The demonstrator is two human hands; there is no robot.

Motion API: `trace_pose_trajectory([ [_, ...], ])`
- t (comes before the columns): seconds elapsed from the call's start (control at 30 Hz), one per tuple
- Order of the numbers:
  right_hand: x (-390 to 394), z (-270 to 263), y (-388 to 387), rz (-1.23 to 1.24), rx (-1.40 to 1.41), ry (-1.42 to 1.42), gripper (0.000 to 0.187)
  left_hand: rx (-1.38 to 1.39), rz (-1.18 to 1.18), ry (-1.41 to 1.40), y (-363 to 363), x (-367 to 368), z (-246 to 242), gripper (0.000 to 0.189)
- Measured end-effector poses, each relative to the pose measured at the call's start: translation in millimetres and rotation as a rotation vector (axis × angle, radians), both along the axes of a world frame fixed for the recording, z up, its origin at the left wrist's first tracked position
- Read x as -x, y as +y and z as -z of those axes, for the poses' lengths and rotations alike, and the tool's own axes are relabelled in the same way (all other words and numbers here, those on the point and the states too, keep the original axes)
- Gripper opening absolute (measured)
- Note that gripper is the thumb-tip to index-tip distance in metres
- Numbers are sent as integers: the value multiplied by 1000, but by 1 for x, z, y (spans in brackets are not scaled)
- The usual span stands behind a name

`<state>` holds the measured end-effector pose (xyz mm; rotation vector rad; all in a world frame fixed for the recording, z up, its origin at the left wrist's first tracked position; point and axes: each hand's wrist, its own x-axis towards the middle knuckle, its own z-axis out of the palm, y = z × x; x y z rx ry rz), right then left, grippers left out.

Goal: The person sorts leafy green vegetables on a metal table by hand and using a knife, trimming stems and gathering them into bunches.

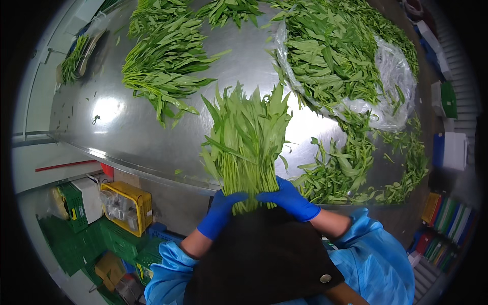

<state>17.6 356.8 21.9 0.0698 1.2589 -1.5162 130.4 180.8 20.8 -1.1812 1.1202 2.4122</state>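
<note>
My left hand (223, 209) and my right hand (291, 198), both in blue gloves, hold a thick bunch of long-leaved greens (249, 145) between them. The thumbs press on the lower stems, and the leaves point away from me over the edge of the metal table (152, 145). More greens (164, 61) lie in rows beyond, to the left, with another bunch (228, 11) at the far edge. To the right, a big heap of greens (331, 57) rests on a clear plastic bag (396, 84). Loose stems and leaves (343, 167) spread nearer my right hand.
At the far left of the table, a small bunch (72, 63) sits by a curved-edged object. Below the table's left edge stand a yellow crate (141, 206) with clear containers and green crates (122, 238). Coloured stacked crates (450, 219) are at the right.
</note>
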Motion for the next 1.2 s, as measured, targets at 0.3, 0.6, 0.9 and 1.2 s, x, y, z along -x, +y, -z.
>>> trace_pose_trajectory([
  [0.3,4,-30,-11,70,-13,247,48,242,-17,82,0,11,-39,45],
  [0.6,7,4,-4,-48,-92,-121,47,-52,-113,-10,1,5,-4,47],
  [0.9,24,-15,0,-34,-58,-94,46,-25,-208,-39,-11,8,-34,41],
  [1.2,94,-6,26,-20,-64,-198,37,229,-136,-109,-86,-12,-52,42],
])
